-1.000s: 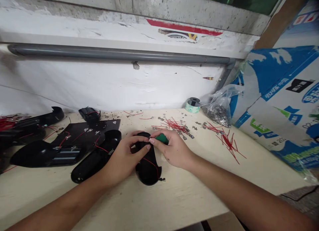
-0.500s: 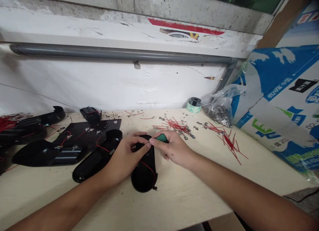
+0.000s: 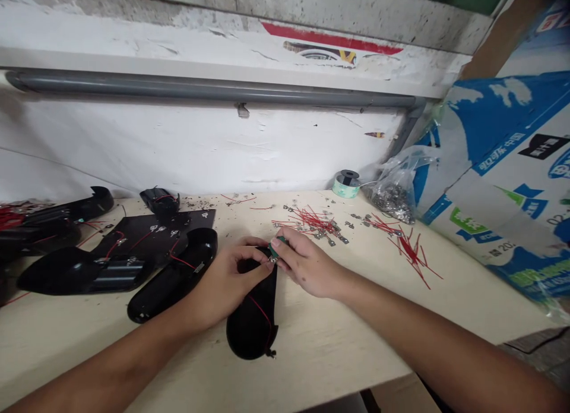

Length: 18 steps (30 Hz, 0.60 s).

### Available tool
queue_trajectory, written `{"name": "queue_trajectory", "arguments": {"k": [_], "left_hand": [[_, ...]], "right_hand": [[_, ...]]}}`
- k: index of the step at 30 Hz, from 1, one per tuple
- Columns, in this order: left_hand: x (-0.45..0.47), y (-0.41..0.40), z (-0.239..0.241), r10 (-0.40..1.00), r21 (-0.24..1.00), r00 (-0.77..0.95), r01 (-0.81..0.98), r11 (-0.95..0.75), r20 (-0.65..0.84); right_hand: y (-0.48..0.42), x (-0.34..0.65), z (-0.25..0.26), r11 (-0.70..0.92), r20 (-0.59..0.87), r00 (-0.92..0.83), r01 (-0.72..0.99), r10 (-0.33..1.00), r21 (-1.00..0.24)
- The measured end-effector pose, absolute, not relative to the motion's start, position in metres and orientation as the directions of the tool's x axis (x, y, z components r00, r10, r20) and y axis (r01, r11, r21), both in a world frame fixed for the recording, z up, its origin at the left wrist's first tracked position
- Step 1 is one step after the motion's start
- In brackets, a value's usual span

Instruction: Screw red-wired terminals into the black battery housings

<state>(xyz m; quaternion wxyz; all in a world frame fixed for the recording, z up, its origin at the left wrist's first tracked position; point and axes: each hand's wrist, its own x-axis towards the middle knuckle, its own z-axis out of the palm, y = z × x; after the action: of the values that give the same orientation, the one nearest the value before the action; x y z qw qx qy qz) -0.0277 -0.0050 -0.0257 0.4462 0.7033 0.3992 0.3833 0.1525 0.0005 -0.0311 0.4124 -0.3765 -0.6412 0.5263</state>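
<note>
A long black plastic shell (image 3: 253, 321) with a red wire along it lies on the pale tabletop (image 3: 320, 341) in front of me. My left hand (image 3: 225, 282) grips the shell's far end, fingers curled around it. My right hand (image 3: 307, 264) is closed around a small green tool (image 3: 276, 245), whose tip meets my left fingertips at the shell's top. What sits between the fingertips is too small to make out.
More black shells (image 3: 171, 279) with red wires lie to the left. Loose red wires with metal contacts (image 3: 318, 223) and more red wires (image 3: 412, 252) are scattered at the right. A solder spool (image 3: 346, 184), a bag of metal parts (image 3: 394, 193) and a blue-and-white carton (image 3: 503, 175) stand at the back right.
The black shell has slid toward me and swung its near end leftward. Both hands stayed pinched together at its far end, shifting slightly.
</note>
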Motion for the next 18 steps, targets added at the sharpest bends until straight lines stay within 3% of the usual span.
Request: {"name": "queue_trajectory", "arguments": {"k": [5,18], "left_hand": [[-0.0271,-0.0061,-0.0237,0.894,0.929,0.406,0.223,-0.297,0.189],[-0.0276,-0.0061,-0.0209,0.869,0.911,0.443,0.224,-0.346,0.221]], "right_hand": [[0.0004,0.1519,-0.0307,0.346,0.25,-0.404,0.183,0.88,-0.92],[0.0035,0.1547,-0.0328,0.279,0.157,-0.442,0.227,0.883,-0.933]]}}
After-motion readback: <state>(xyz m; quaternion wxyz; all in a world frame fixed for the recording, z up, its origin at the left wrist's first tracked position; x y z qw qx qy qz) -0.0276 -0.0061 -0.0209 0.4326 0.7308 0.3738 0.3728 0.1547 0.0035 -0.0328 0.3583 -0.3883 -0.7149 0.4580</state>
